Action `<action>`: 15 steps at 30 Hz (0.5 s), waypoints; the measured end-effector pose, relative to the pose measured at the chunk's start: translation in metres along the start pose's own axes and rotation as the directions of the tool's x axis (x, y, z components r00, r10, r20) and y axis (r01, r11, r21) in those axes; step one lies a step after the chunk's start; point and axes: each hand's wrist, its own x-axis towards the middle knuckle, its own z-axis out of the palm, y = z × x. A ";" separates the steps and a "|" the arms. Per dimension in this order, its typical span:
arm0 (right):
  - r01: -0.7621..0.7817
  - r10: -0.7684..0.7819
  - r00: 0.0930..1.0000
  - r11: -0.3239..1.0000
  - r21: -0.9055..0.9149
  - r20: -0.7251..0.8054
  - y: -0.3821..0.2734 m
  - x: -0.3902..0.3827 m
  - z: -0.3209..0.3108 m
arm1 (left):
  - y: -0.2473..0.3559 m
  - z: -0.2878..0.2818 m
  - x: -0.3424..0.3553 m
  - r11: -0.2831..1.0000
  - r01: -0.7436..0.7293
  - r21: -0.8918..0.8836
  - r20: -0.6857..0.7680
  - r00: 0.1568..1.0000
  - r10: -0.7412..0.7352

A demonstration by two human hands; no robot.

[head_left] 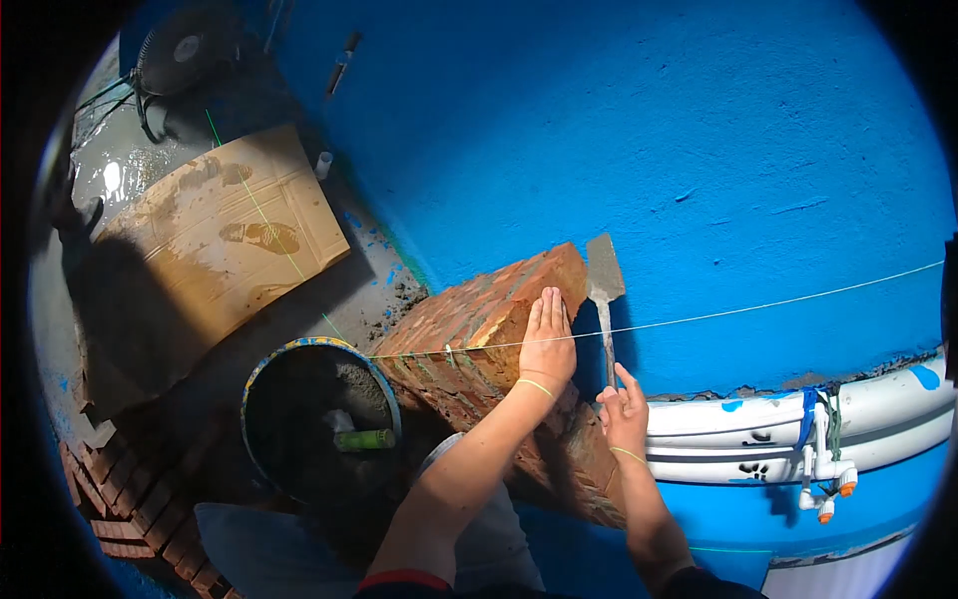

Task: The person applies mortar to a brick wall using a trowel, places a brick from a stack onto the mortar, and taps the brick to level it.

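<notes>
My left hand (547, 344) lies flat, fingers stretched together, on the end of a low brick wall (479, 304) built beside the blue wall. Its palm hides part of the brick beneath. In my right hand (624, 411) is the thin handle of a trowel (605, 272). The trowel's flat, mortar-grey blade points away from me, between the bricks and the blue wall. A taut pale string (758, 308) crosses just over the bricks and passes by my left hand and the trowel handle.
Left of the bricks stands a round bucket (246, 399) of grey mortar with a green-handled tool (365, 439) in it. Wet-marked cardboard (200, 260) covers the floor beyond. Brick stacks (140, 509) stand lower left, a fan (185, 50) far left. White pipes (723, 414) run along the right.
</notes>
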 end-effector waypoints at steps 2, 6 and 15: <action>0.027 -0.026 1.000 0.999 0.047 -0.018 0.002 0.000 0.005 | 0.001 0.001 -0.001 0.999 -0.006 0.045 0.012 1.000 0.006; -0.071 0.071 0.997 0.997 -0.002 0.016 -0.002 0.006 0.017 | 0.001 0.000 0.000 0.999 0.001 0.040 0.023 1.000 -0.002; 0.003 -0.003 1.000 1.000 0.012 -0.023 0.002 0.014 0.022 | -0.002 0.004 -0.001 0.998 0.011 0.056 -0.032 0.999 -0.009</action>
